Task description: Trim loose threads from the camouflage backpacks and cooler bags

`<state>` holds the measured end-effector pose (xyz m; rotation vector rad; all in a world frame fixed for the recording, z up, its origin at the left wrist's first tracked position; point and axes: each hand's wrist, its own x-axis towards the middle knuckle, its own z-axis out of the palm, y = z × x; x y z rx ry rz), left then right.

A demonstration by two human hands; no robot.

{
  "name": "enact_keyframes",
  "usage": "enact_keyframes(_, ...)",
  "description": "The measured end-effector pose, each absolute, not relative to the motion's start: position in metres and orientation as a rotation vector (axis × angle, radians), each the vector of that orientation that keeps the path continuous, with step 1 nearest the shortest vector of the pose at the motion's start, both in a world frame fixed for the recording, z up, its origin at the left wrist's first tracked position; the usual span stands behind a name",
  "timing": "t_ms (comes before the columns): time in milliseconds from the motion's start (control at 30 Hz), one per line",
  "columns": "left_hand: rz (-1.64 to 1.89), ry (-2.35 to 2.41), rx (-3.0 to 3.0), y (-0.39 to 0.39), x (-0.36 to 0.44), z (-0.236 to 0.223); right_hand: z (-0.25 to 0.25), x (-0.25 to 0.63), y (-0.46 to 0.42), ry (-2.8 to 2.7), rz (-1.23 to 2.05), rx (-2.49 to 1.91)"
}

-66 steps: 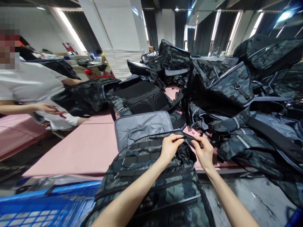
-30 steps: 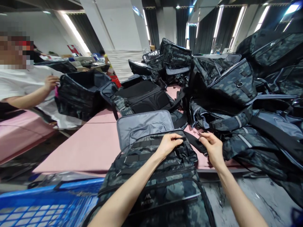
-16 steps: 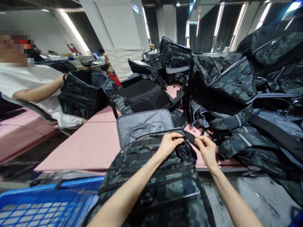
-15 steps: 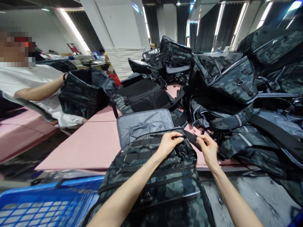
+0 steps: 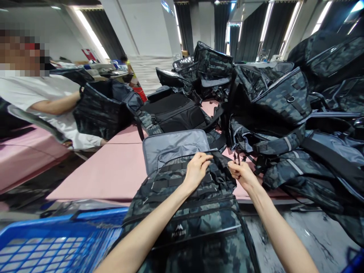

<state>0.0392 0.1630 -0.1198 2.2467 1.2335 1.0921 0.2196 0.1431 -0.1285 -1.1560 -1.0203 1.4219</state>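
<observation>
A camouflage backpack [image 5: 210, 223] lies in front of me, with a pale MATEIN logo on its front. Its grey-lined flap [image 5: 176, 144] is folded open behind the top edge. My left hand [image 5: 195, 170] pinches the black edge of the backpack near its top right; the exact part between the fingertips is hidden. Just right of it, my right hand [image 5: 243, 176] is closed on small dark thread snips [image 5: 236, 158], their two pointed blades sticking up past the fingers. A black strap [image 5: 223, 165] of the backpack runs between my hands.
Several more camouflage backpacks [image 5: 281, 98] are heaped across the pink table [image 5: 99, 174] and on the right. A blue plastic basket [image 5: 59, 242] stands at lower left. Beyond the table's left side, a person in a white shirt [image 5: 42, 94] handles an open bag [image 5: 102, 110].
My left hand has shifted slightly left and up along the backpack edge. My right hand, first pulling the strap rightward, has turned, so the snips' blades now point up. The person's bag was stood upright.
</observation>
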Motion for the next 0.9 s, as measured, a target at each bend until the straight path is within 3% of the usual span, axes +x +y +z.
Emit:
enact_keyframes(200, 0.621, 1.344, 2.250, 0.148, 0.042, -0.122, -0.125, 0.222, 0.142, -1.026, 1.354, -1.156)
enact_keyframes(667, 0.773, 1.307, 1.775, 0.150, 0.036, -0.130, -0.157, 0.203, 0.132, -1.339, 0.791, -1.475)
enact_keyframes(900, 0.673, 1.655, 2.213, 0.129, 0.044, -0.115, -0.160, 0.240, 0.112, -1.568, 0.317, -1.614)
